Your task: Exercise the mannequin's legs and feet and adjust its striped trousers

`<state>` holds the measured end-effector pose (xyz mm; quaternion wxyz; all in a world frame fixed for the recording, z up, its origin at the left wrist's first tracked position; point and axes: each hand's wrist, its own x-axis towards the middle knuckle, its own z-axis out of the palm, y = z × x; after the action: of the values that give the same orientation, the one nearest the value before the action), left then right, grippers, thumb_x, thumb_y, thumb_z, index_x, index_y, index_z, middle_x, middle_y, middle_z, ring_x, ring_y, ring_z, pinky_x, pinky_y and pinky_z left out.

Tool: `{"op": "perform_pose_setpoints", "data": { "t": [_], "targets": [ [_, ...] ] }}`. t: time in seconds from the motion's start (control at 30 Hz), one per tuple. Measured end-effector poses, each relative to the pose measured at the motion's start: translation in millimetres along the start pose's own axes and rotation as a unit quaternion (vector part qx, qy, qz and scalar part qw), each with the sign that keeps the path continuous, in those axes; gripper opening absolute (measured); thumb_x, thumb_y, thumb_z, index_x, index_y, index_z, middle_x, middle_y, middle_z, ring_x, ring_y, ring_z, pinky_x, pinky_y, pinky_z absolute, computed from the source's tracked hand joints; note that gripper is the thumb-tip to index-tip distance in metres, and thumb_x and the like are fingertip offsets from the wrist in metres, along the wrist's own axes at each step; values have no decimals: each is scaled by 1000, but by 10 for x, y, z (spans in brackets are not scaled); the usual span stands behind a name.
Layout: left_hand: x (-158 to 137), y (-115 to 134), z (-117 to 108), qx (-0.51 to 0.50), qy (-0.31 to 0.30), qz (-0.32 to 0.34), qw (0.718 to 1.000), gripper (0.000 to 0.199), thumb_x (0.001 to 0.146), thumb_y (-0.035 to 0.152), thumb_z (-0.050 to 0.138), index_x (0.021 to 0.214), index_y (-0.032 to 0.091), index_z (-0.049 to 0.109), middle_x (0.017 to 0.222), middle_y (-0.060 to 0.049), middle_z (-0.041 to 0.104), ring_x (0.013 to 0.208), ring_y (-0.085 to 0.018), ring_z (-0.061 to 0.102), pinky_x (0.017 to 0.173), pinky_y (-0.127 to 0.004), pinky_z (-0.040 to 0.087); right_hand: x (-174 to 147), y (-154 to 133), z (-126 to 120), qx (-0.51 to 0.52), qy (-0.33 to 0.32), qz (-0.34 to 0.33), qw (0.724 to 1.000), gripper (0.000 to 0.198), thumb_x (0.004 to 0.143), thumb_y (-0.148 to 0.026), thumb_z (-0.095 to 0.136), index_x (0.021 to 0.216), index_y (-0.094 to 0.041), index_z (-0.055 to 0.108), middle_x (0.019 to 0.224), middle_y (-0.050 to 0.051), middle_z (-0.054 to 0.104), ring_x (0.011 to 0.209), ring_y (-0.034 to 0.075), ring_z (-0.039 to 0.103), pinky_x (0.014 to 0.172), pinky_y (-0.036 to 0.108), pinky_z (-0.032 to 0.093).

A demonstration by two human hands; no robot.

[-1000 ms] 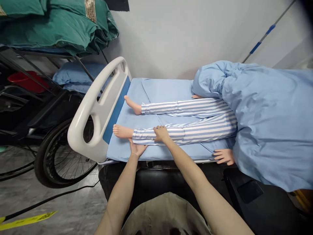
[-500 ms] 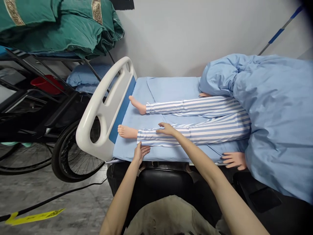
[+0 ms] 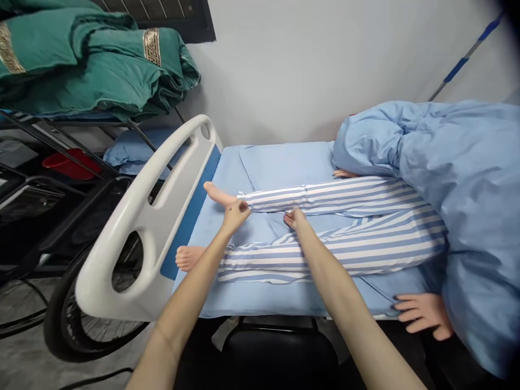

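Observation:
A manikin lies on the bed in blue-and-white striped trousers (image 3: 377, 254). My left hand (image 3: 236, 215) is at the far ankle, thumb and fingers closed on the trouser cuff beside the far foot (image 3: 219, 194). Farther up the same leg, my right hand (image 3: 295, 218) has its fingers curled at the lower edge of the trouser leg, seemingly pinching the cloth. My forearms cross over the near leg, whose foot (image 3: 189, 258) lies bare on the light blue sheet (image 3: 284, 157).
A white footboard (image 3: 97, 254) with a blue panel closes the bed's left end. At right a bunched blue quilt (image 3: 479, 216) covers the upper body; a manikin hand (image 3: 424, 314) sticks out. Left of the bed are a wheelchair wheel (image 3: 60, 314), a red basin (image 3: 73, 163) and green cushions (image 3: 105, 70).
Both hands have moved from the near trouser leg across to the far one. The left has taken hold of the far cuff. The view has shifted, bringing the bed closer.

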<state>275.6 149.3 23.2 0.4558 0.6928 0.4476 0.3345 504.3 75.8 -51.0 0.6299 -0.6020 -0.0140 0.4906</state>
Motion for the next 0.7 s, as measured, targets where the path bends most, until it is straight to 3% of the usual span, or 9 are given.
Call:
{"op": "perform_pose_setpoints", "data": {
  "t": [0.1,0.17,0.27,0.37,0.53,0.63,0.7],
  "targets": [
    [518,-202,34,-40,3,39,998,34,51,1,74,76,20,64,81,-5,61,113,-34,54,112,-44,30,163,-11,-116,21,32,38,999,5,80,-21,47,81,-20,43,74,4,58,67,12,62,61,23,54],
    [744,-388,61,-120,18,35,992,29,56,3,74,76,20,63,78,-6,59,125,-37,46,117,-51,18,229,-24,-134,33,37,55,997,3,79,-17,46,81,-19,45,75,5,59,70,12,64,62,22,55],
    [946,-645,100,-178,64,13,982,15,69,11,71,73,20,59,74,-8,59,129,-38,45,117,-57,12,309,-28,-101,46,33,73,996,5,79,-16,46,82,-19,48,74,7,61,73,15,67,63,25,56],
    [1057,-776,107,-126,88,26,988,14,77,25,69,77,19,57,89,-11,65,127,-35,49,117,-55,14,384,-1,-99,54,48,74,995,4,82,-17,44,83,-20,46,73,7,61,75,15,67,65,27,57],
    [1223,-648,3,-58,80,49,994,30,89,47,57,93,17,57,105,-10,64,128,-29,50,116,-52,18,386,122,-156,32,77,90,992,6,84,-16,42,84,-20,46,69,4,58,71,14,65,68,27,58],
    [1320,-419,-134,19,44,63,997,33,87,48,58,90,15,56,98,-9,66,125,-33,52,111,-58,19,339,193,-67,17,-27,155,987,11,73,-9,54,81,-17,51,71,7,62,74,19,67,74,38,60],
    [1345,-227,-243,175,-11,75,982,33,81,46,62,87,15,56,93,-10,68,121,-35,54,108,-58,20,338,192,40,51,-97,161,981,15,69,-6,56,78,-17,51,72,7,64,76,19,68,78,39,60]
  ]
}}
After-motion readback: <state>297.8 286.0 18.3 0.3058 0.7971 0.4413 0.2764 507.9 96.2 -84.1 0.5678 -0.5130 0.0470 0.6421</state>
